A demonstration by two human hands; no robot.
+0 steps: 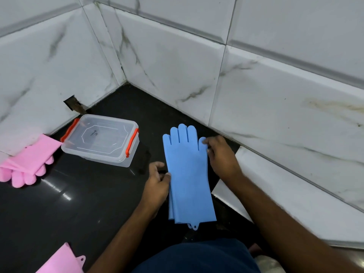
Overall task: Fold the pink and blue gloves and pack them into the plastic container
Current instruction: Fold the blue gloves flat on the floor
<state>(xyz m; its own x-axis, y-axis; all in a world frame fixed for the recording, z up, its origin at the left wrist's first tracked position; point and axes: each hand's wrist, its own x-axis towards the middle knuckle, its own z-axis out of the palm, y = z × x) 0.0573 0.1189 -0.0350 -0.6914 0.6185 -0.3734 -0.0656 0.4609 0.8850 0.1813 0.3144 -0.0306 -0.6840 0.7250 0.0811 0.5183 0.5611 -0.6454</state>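
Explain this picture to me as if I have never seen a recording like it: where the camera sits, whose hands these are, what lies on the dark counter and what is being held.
There is no machine here. A person wears one camera on the head, so it looks forward and down at their own two bare hands. The surface is a black counter in a corner of white tiled walls. In the middle lie the blue gloves, stacked flat with fingers pointing away. The left hand pinches their left edge; the right hand holds the thumb side near the top. To the left stands a clear plastic container with its lid on and orange clips. A pink glove lies at the far left, partly against the wall, and another pink glove shows at the bottom edge. Nothing is folded or packed yet.
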